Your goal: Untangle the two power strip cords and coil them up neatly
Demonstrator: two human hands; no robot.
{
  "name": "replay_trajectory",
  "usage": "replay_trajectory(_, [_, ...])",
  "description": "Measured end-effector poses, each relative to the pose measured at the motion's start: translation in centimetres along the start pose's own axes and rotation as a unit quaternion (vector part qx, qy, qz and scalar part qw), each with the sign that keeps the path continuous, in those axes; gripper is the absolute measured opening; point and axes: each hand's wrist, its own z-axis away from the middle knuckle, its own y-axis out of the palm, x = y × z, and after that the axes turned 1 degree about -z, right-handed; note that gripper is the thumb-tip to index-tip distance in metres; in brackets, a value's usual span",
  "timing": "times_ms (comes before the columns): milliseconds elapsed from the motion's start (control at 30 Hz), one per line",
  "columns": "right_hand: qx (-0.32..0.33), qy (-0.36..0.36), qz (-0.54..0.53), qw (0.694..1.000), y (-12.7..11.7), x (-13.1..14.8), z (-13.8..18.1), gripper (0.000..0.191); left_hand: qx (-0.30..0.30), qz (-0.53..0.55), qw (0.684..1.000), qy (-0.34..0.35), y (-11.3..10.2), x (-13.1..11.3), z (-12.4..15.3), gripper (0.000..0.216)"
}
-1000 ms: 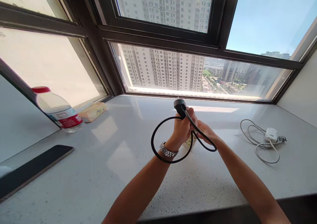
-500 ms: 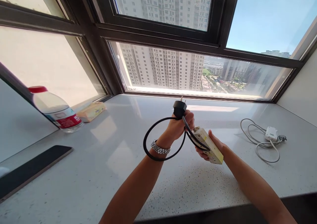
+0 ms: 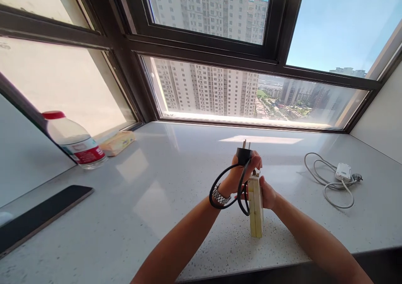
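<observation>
My left hand point(image 3: 235, 178), with a metal watch point(image 3: 220, 196) on its wrist, is closed around a black plug point(image 3: 244, 155) whose prongs point up and away. From the plug a black cord point(image 3: 216, 181) loops down in front of the wrist. A yellowed power strip point(image 3: 256, 208) stands nearly upright, narrow side toward me. My right hand point(image 3: 268, 194) grips it from the right, and some of its fingers show behind the strip on the left. The strip's socket face is turned away from view.
On the right of the pale speckled counter point(image 3: 176, 242) lies a white adapter point(image 3: 343, 171) with a coiled grey cord point(image 3: 325, 184). A red-capped bottle point(image 3: 78, 143), a tissue pack point(image 3: 118, 143) and a dark flat phone-like slab point(image 3: 44, 215) are on the left. Windows rise behind.
My left hand has moved right and toward me with the plug. The power strip has turned from a slant to nearly upright, hiding its socket face, and the cord loop has shifted right.
</observation>
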Motion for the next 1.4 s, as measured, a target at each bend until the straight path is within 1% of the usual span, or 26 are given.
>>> replay_trajectory(100, [-0.008,0.004,-0.003,1.000,0.3,0.2,0.1,0.073,0.006,-0.041,0.999,-0.011,-0.2,0.4,0.2,0.052])
replay_trajectory(233, [-0.049,-0.038,0.002,0.998,0.5,0.4,0.0,0.067,0.005,-0.055,0.998,0.009,-0.6,0.8,0.2,0.048])
replay_trajectory(367, [-0.060,-0.067,-0.005,0.996,0.3,1.0,0.1,0.060,0.022,-0.065,0.997,0.023,-0.9,0.2,-0.3,0.047])
replay_trajectory(433, [-0.071,-0.076,-0.010,0.995,-0.2,1.3,0.1,0.059,0.037,-0.080,0.996,0.014,-1.3,-0.2,-0.8,0.047])
replay_trajectory(500, [-0.101,-0.086,0.001,0.991,-0.9,1.6,0.2,0.061,0.054,-0.097,0.994,-0.012,-2.2,-0.1,-1.2,0.041])
replay_trajectory(533, [-0.126,-0.090,0.012,0.988,-1.3,1.8,0.3,0.062,0.064,-0.102,0.992,-0.038,-2.9,0.0,-1.4,0.037])
replay_trajectory(600, [-0.178,-0.075,0.045,0.980,-2.0,2.3,0.3,0.063,0.089,-0.082,0.985,-0.124,-4.5,0.8,-1.5,0.033])
replay_trajectory(633, [-0.203,-0.062,0.061,0.975,-2.3,2.6,0.3,0.063,0.101,-0.052,0.977,-0.182,-5.4,1.3,-1.4,0.035])
replay_trajectory(700, [-0.247,-0.031,0.091,0.964,-2.6,3.2,0.3,0.061,0.106,0.038,0.945,-0.306,-7.1,2.4,-1.0,0.039])
replay_trajectory(733, [-0.264,-0.015,0.104,0.959,-2.7,3.5,0.2,0.059,0.090,0.084,0.925,-0.359,-7.8,3.0,-0.7,0.038])
replay_trajectory(800, [-0.287,0.015,0.128,0.949,-2.8,3.8,0.0,0.054,0.027,0.147,0.885,-0.441,-8.7,4.2,-0.2,0.033])
replay_trajectory(867, [-0.303,0.049,0.161,0.938,-2.9,3.9,-0.2,0.050,-0.045,0.167,0.852,-0.494,-9.0,5.3,0.3,0.025])
replay_trajectory(933, [-0.321,0.074,0.213,0.920,-3.1,3.6,-0.4,0.049,-0.081,0.164,0.832,-0.524,-9.1,6.3,0.6,0.020])
replay_trajectory(1000, [-0.337,0.085,0.267,0.899,-3.5,3.2,-0.6,0.049,-0.100,0.148,0.831,-0.527,-9.1,7.0,0.9,0.015])
replay_trajectory(1067, [-0.346,0.084,0.310,0.882,-4.1,2.9,-0.7,0.049,-0.128,0.120,0.840,-0.514,-9.2,7.6,1.0,0.013])
replay_trajectory(1133, [-0.358,0.073,0.352,0.862,-4.7,2.8,-0.9,0.048,-0.159,0.080,0.849,-0.497,-9.2,8.0,1.0,0.016])
replay_trajectory(1233, [-0.379,0.043,0.421,0.823,-5.3,2.9,-1.1,0.048,-0.187,0.006,0.865,-0.466,-8.8,8.0,0.6,0.022])
replay_trajectory(1333, [-0.395,0.007,0.468,0.791,-5.7,3.0,-1.3,0.043,-0.201,-0.069,0.886,-0.412,-7.1,6.8,-0.1,0.024])
replay_trajectory(1367, [-0.398,-0.004,0.477,0.784,-5.8,2.9,-1.4,0.040,-0.201,-0.086,0.894,-0.390,-6.1,6.1,-0.2,0.025])
replay_trajectory(1400, [-0.402,-0.015,0.482,0.779,-5.9,2.8,-1.5,0.038,-0.185,-0.102,0.907,-0.365,-4.9,5.3,-0.2,0.027])
